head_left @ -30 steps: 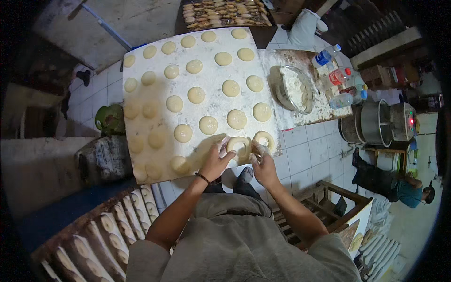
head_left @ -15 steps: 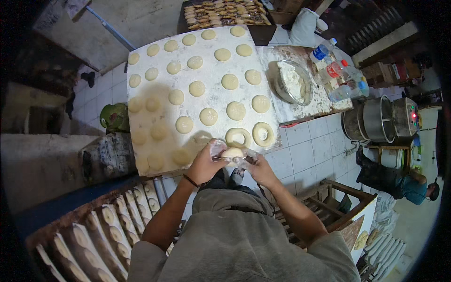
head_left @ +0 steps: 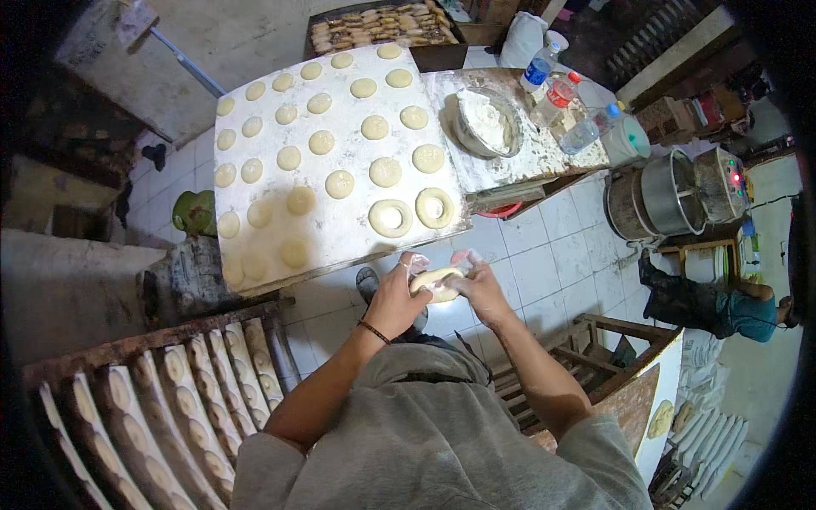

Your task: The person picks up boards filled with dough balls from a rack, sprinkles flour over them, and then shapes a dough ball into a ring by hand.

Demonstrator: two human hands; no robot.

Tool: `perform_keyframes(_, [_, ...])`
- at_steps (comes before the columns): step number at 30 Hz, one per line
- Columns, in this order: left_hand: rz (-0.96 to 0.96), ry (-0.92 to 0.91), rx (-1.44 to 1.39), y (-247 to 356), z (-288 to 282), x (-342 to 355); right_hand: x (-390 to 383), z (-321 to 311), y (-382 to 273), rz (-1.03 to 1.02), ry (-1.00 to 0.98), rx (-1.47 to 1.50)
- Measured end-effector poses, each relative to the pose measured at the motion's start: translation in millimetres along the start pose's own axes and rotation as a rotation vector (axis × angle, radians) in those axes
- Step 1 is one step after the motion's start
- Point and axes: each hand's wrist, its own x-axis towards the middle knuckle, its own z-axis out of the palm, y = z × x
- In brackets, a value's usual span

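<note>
Head view: gripping dough ring (head_left: 439, 274) just below frame center, left hand (head_left: 395, 297) at left end, right hand (head_left: 484, 295) at right, fingers bent onto it. Also showing two more rings (head_left: 377, 219) above, on floured board (head_left: 340, 221).

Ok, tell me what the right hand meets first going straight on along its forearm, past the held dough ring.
Beyond the dough ring, the right hand would probably meet the near edge of the table. Depth is unclear, so it might pass above.
</note>
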Motion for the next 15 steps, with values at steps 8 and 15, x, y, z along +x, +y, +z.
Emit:
perform_keyframes(8, [-0.068, -0.329, -0.858, -17, 18, -4, -42, -21, -10, 0.029, -0.091, 0.560])
perform_keyframes(15, [0.033, -0.169, -0.711, 6, 26, -9, -54, -33, 15, 0.047, -0.066, 0.553])
